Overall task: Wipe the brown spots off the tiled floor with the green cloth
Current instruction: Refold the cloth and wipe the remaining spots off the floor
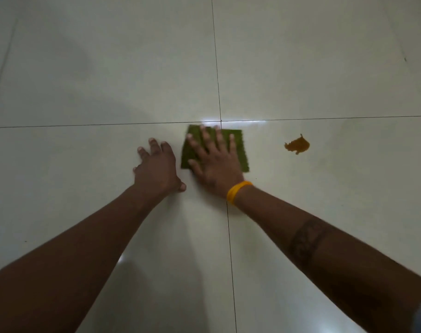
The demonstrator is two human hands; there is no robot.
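Observation:
A square green cloth (239, 150) lies flat on the pale tiled floor (108, 80), just below the crossing of two grout lines. My right hand (213, 162) presses flat on the cloth with fingers spread, a yellow band on its wrist. My left hand (156, 169) rests on the bare tile just left of the cloth, fingers apart, holding nothing. One orange-brown spot (297, 145) sits on the tile to the right of the cloth, a short gap away. Whatever is under the cloth is hidden.
Glossy light tiles stretch in all directions, divided by thin dark grout lines (219, 92). A small dark speck (405, 59) marks the far right tile. Light glare shows at the grout crossing above the cloth.

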